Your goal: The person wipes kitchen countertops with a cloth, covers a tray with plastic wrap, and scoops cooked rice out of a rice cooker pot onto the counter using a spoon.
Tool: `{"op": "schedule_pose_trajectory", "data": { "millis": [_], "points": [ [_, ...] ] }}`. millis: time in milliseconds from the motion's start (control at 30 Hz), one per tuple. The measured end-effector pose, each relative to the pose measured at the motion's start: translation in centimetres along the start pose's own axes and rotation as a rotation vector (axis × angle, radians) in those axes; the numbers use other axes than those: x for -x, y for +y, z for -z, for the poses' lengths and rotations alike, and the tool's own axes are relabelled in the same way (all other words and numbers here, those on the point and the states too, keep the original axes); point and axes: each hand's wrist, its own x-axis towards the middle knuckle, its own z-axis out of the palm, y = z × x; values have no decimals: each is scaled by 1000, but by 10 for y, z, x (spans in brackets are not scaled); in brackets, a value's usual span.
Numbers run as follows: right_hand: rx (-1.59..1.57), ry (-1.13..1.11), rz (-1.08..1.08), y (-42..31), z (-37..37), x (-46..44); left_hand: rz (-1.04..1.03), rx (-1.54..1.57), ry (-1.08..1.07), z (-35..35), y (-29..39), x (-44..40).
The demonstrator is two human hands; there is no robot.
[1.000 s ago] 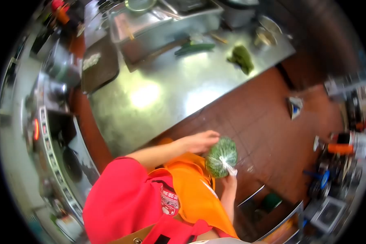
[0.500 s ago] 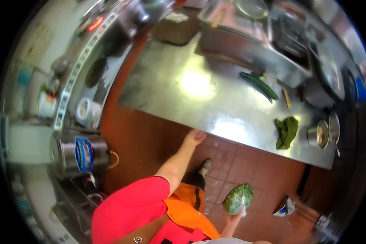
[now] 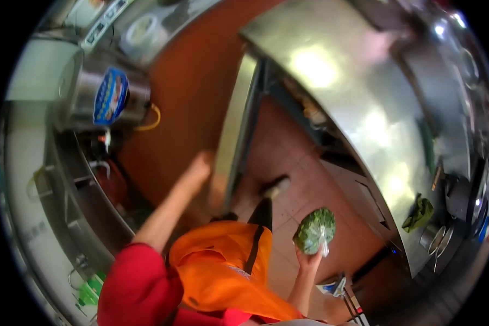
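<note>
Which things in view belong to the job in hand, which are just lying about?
Likely in use:
bag of greens, in the right hand
open door, left hand beside it, contact unclear

Apparently lying about:
green cloth
blue-labelled steel drum

Head camera, up on that person [image 3: 141, 280] there | facing forward, steeply down | orange apron [image 3: 217, 255] close below, left hand [image 3: 202, 164] and right hand [image 3: 308, 261] past it, tabletop [image 3: 345, 89] off to the right | wide round view, edges bowed
</note>
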Motion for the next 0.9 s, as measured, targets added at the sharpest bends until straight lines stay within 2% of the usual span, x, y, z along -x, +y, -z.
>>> {"op": "schedule_pose_trajectory", "data": {
  "millis": [33,67,100,133,167,200,233,267,300,333,367,533,633,833,900],
  "points": [
    [39,-22,-7,14,-8,-17,-214,-157,334,31,14,8],
    [89,-16,-47,27,-16,-36,-277,59,277,59,40,8],
    [124,36,-66,36,-23,-53,-386,-12,273,80,56,-1],
    [210,-4,-77,47,-40,-69,-538,-176,259,91,69,-18],
    [249,26,-106,49,-44,-81,-563,-569,331,82,109,-17],
    [321,1,-110,60,-45,-108,-666,-800,482,77,112,-38],
    [387,-24,-114,70,-44,-134,-452,-1193,628,71,124,-48],
    [423,-9,-124,85,-55,-154,-401,-1214,671,87,114,-65],
    [456,5,-133,93,-66,-170,-592,-1099,662,105,107,-76],
    [413,50,-138,99,-57,-193,-551,-1165,789,99,122,-69],
    [423,113,-148,103,-56,-216,-611,-1143,799,110,121,-74],
    [545,39,-152,96,-80,-278,-771,-1175,726,126,116,-92],
    [668,-37,-82,88,-120,-302,-818,-1173,720,140,112,-98],
    [674,-84,124,8,-171,-345,-886,-1158,682,147,113,-110],
    [640,-181,89,-37,-179,-358,-900,-1163,674,150,115,-114]
  ]
}}
